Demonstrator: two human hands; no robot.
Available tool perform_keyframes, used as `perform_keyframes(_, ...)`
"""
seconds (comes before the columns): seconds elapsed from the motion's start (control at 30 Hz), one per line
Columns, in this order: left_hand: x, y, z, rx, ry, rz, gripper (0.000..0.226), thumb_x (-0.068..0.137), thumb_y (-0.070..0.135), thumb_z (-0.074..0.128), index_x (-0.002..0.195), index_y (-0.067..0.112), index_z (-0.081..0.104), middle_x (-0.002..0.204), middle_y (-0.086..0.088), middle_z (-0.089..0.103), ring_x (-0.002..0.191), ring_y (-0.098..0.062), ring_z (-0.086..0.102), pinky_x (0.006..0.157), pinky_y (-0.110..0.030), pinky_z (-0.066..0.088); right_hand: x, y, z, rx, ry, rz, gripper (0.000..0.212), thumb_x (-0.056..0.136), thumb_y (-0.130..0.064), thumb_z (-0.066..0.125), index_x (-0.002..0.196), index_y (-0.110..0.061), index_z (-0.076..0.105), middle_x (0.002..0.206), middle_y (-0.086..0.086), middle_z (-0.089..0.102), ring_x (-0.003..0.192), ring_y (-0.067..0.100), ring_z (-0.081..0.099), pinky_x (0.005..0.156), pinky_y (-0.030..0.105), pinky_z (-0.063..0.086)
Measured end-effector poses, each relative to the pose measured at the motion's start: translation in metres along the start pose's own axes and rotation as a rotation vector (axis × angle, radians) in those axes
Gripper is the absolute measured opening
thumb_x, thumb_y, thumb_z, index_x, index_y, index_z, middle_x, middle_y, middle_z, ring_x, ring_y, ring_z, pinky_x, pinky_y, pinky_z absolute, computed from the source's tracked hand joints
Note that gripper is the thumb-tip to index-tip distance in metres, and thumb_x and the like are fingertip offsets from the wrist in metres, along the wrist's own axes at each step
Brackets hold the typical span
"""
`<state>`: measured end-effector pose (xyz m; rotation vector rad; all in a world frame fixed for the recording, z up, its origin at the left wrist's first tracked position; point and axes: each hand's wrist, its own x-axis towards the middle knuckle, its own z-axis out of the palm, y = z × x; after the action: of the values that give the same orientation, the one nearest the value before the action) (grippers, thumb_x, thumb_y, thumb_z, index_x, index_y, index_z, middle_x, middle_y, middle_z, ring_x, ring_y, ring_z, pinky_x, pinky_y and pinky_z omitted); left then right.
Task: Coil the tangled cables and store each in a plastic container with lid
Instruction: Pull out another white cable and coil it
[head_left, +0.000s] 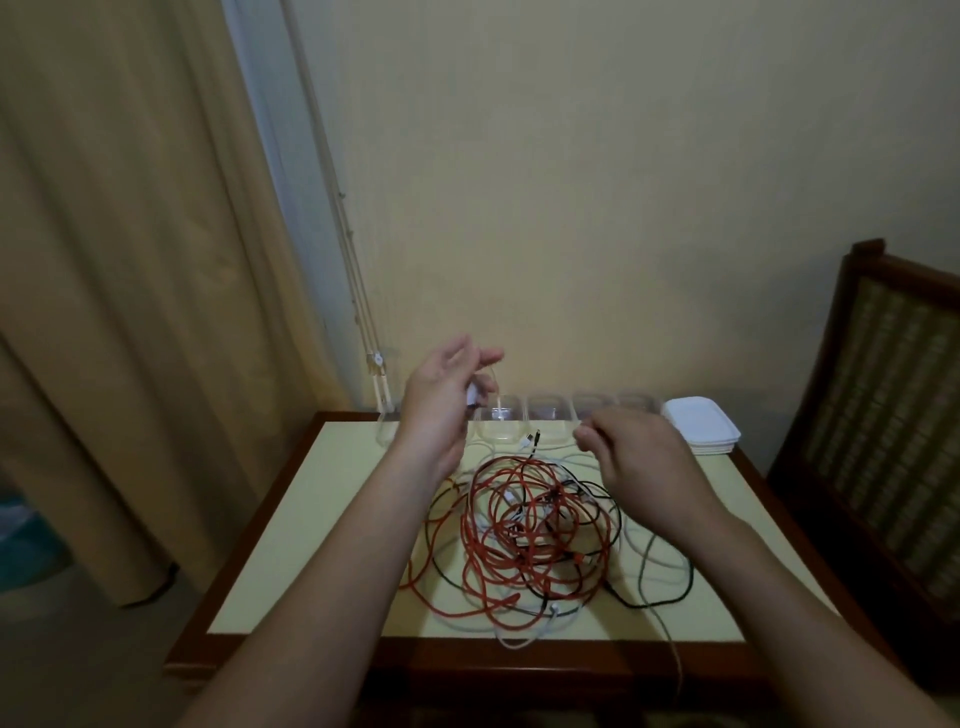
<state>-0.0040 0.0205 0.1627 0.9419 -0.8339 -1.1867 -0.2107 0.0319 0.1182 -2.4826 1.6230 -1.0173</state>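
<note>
Several clear containers (550, 413), contents blurred; lids (698, 423) stacked.

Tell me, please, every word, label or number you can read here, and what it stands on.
None can be read. The stacked white plastic lids, clear plastic containers and tangled red, black and white cables show no print; the small white piece in the left hand is blurred.

Table (291, 519) – cream top, dark wood border. Middle to near edge: one tangle of cables (530, 530), red, black and white mixed. One white cable (670, 639) trails off the near edge. Far edge: row of clear containers (545, 415), open tops. Far right corner – stack of white lids (701, 428), just beside the last container.
</note>
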Motion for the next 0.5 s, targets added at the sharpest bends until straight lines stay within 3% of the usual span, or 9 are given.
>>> perform_keyframes(0.1,-0.012,-0.009,0.011,0.263,-0.125,0.116,0.036,0.102,0.013,0.054,0.138,0.013,0.050,0.092,-0.005,0.075,0.063,-0.009,0.063,0.062,-0.022,0.052,0.006,-0.021,-0.003,0.095,0.075,-0.126,0.027,0.102,-0.029,0.054,0.075,-0.026,0.054,0.069,-0.012,0.055,0.067,0.014,0.049,0.063,0.034,0.034)
perform_keyframes(0.17,-0.019,-0.013,0.016,0.321,-0.239,0.109,0.036,0.102,0.014,0.055,0.138,0.013,0.051,0.083,-0.002,0.073,0.059,-0.012,0.061,0.056,-0.021,0.050,0.012,-0.027,-0.006,0.166,0.167,-0.146,0.029,0.101,-0.030,0.052,0.072,-0.026,0.051,0.064,-0.015,0.046,0.062,0.006,0.041,0.060,0.025,0.027)
perform_keyframes(0.23,-0.025,-0.017,0.022,0.356,-0.283,0.069,0.031,0.104,0.015,0.051,0.134,0.012,0.058,0.064,0.004,0.066,0.045,-0.010,0.044,0.044,-0.020,0.035,0.016,-0.033,-0.009,0.225,0.235,-0.124,0.028,0.100,-0.029,0.054,0.072,-0.025,0.053,0.061,-0.015,0.045,0.062,0.002,0.043,0.059,0.013,0.030)
perform_keyframes(0.33,-0.029,-0.016,0.033,0.248,-0.292,-0.057,0.030,0.107,0.018,0.043,0.126,0.007,0.064,0.055,0.008,0.049,0.043,-0.006,0.023,0.040,-0.020,0.018,0.021,-0.041,-0.012,0.348,0.293,-0.018,0.025,0.099,-0.027,0.062,0.075,-0.027,0.056,0.060,-0.016,0.052,0.064,-0.006,0.051,0.059,0.009,0.034)
perform_keyframes(0.43,-0.027,-0.007,0.035,0.049,-0.316,-0.180,0.031,0.107,0.018,0.041,0.125,0.006,0.064,0.054,0.008,0.032,0.040,-0.003,0.018,0.037,-0.017,0.011,0.027,-0.040,-0.013,0.507,0.293,0.130,0.020,0.095,-0.036,0.068,0.079,-0.026,0.060,0.067,-0.010,0.060,0.061,0.002,0.051,0.056,0.014,0.035)
perform_keyframes(0.5,-0.026,-0.001,0.034,-0.037,-0.333,-0.222,0.030,0.107,0.020,0.041,0.124,0.007,0.063,0.053,0.009,0.028,0.038,-0.001,0.018,0.036,-0.017,0.009,0.027,-0.036,-0.012,0.567,0.254,0.160,0.029,0.097,-0.043,0.061,0.076,-0.023,0.061,0.063,-0.010,0.056,0.057,0.004,0.047,0.054,0.017,0.033)
